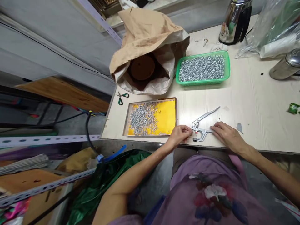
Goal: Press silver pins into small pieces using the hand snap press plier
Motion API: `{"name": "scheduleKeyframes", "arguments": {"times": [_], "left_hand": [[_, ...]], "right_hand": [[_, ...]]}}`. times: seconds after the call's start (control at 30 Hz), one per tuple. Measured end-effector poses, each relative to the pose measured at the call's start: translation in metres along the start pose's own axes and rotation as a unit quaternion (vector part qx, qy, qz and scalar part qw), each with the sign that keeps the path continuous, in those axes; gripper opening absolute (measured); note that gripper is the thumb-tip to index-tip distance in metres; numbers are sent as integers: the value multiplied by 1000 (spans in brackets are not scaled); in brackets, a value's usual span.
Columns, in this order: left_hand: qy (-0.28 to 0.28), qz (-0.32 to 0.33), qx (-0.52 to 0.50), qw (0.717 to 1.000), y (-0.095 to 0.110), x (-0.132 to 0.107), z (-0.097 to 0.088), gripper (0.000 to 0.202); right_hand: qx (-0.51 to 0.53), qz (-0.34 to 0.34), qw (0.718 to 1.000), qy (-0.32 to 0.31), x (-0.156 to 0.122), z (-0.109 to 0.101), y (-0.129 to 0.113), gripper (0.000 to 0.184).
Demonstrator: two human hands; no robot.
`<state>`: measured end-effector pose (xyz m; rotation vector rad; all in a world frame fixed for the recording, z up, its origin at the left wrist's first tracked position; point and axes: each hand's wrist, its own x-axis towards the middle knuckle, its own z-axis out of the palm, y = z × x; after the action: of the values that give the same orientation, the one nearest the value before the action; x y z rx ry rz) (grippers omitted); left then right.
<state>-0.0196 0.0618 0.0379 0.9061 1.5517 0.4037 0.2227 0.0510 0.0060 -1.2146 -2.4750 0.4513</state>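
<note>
A pair of silver snap-fastener pliers (pixel 203 132) lies near the table's front edge, its upper handle raised away from the lower one. My right hand (pixel 226 134) holds the end of the lower handle between thumb and fingers. At the jaw end, my left hand (pixel 181 134) is closed in a pinch; whatever is between its fingertips is too small to make out. A red spot shows at the jaw. Left of my left hand sits a shallow tray (pixel 176 117) with a yellow bottom and a heap of small silvery metal pieces (pixel 142 118).
A green plastic basket (pixel 179 82) full of small ridged silvery pieces stands behind. A brown paper sack (pixel 150 37) gapes at back left, with green-handled scissors (pixel 122 97) below. A steel kettle (pixel 234 23), plastic bag (pixel 281 28) and steel cup (pixel 284 65) stand at back right.
</note>
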Motion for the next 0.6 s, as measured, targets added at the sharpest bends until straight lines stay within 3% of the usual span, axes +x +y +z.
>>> {"name": "scheduleKeyframes", "arguments": {"times": [0.17, 0.4, 0.6], "left_hand": [[41, -37, -31, 998, -10, 1, 21, 14], [42, -34, -23, 998, -21, 0, 27, 16], [47, -46, 5, 998, -23, 1, 27, 17]], "right_hand": [[-16, 2, 1000, -5, -8, 2, -3, 27], [-18, 16, 1000, 5, -14, 6, -4, 27], [-26, 14, 1000, -9, -15, 6, -4, 38]]}}
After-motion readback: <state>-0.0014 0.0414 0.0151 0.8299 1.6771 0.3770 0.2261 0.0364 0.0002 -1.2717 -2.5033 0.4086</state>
